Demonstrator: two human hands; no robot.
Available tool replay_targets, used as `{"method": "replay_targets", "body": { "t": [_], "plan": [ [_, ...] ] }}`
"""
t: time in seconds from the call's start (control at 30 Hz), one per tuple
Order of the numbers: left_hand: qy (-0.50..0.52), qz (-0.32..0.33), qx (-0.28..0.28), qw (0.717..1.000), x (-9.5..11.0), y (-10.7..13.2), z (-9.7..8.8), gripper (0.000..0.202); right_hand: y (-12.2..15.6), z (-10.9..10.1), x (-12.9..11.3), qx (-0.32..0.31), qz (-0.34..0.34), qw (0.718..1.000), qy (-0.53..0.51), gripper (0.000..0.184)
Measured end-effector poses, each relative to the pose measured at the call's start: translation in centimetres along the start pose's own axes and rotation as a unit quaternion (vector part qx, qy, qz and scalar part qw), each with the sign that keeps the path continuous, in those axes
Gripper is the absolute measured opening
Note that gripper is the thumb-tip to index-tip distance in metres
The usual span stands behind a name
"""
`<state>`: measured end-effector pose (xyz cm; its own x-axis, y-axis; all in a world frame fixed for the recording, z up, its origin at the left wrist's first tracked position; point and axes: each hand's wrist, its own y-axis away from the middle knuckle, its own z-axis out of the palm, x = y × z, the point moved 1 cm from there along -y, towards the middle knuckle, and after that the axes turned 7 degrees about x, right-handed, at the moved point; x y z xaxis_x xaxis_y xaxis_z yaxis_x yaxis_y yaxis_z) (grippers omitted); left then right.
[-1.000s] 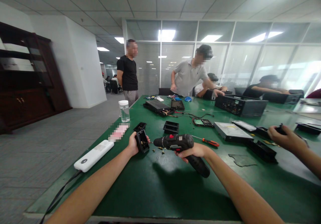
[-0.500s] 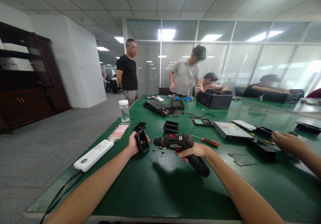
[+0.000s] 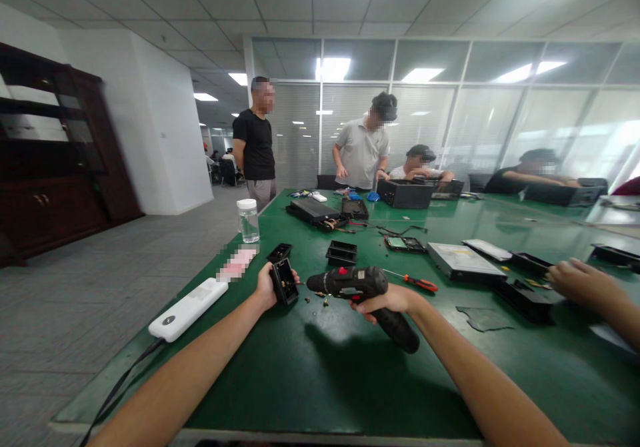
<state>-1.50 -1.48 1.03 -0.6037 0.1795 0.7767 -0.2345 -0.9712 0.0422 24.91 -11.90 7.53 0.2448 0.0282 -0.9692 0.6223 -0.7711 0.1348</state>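
Observation:
A small black plastic housing is tilted up in my left hand, whose fingers are closed around its side. My right hand grips a black cordless drill by its handle. The drill points left, and its thin bit reaches the open face of the housing; whether it sits in a screw is too small to tell. Several small brass-coloured pieces lie on the green table below the drill's chuck. Just behind my left hand stands another black tray-like part.
A two-compartment black part, an orange-handled screwdriver and a silver drive lie beyond the drill. On the left are a clear jar and a white power bank. A co-worker's hand is at the right.
My hands, the drill and the housing hold nearly the same place. Across the table, a standing person and the black computer case have shifted left.

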Motion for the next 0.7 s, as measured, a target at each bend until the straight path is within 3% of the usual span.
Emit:
{"method": "replay_targets", "body": {
  "t": [0.7],
  "plan": [
    [0.02, -0.023, 0.035, 0.999, 0.0, 0.27, 0.52, 0.041, -0.5, -0.49, 0.83, -0.012, 0.006, 1.0, -0.004, 0.037]
  ]
}}
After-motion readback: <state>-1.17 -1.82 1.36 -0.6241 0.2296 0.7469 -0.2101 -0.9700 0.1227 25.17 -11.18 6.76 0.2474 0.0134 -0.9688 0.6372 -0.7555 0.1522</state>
